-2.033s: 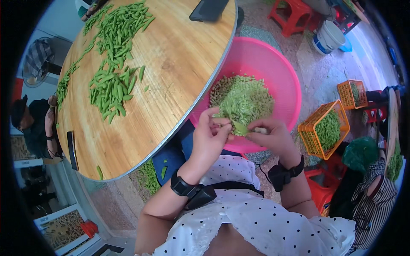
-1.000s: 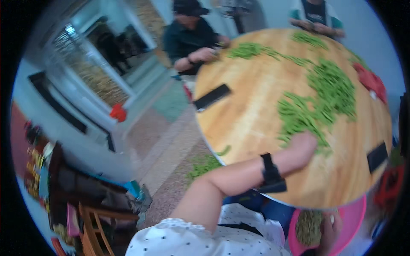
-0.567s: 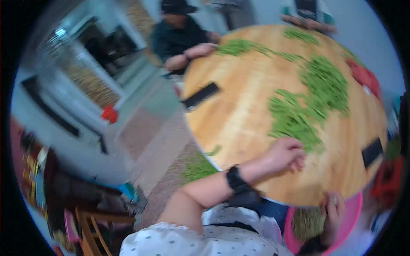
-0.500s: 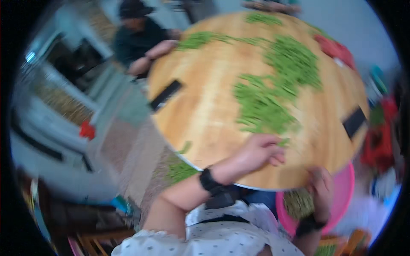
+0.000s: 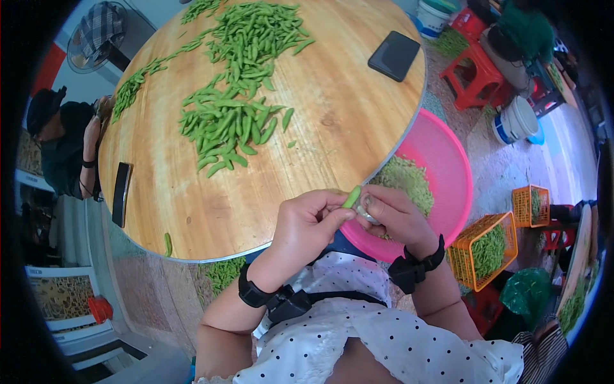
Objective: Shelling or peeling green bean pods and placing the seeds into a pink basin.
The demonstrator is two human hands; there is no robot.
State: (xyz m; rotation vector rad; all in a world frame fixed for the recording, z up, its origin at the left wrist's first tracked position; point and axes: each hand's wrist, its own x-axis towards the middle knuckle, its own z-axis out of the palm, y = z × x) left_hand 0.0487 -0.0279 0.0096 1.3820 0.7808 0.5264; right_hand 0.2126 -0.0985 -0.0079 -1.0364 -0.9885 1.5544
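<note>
My left hand (image 5: pixel 306 221) pinches a single green soybean pod (image 5: pixel 352 197) between thumb and fingers, just off the near edge of the round wooden table (image 5: pixel 307 153). Close against the pod is my right hand (image 5: pixel 396 214), its fingers curled; something small and silvery shows at its fingertips, too small to name. Beneath the right hand stands a pink basin (image 5: pixel 455 163) holding a heap of pale green bits (image 5: pixel 409 182). A large pile of green pods (image 5: pixel 233 125) lies on the table ahead of both hands.
A phone (image 5: pixel 394 56) lies near the table's right edge, a dark flat bar (image 5: pixel 121 194) near its left. Another person (image 5: pixel 70 141) sits at the left. Orange crates (image 5: pixel 483 251), a red stool (image 5: pixel 472 77) and a white bucket (image 5: pixel 515 121) stand at the right.
My view has swung to the right. Both hands have come together above the basin's near side, and the left hand now holds a pod, away from the pile.
</note>
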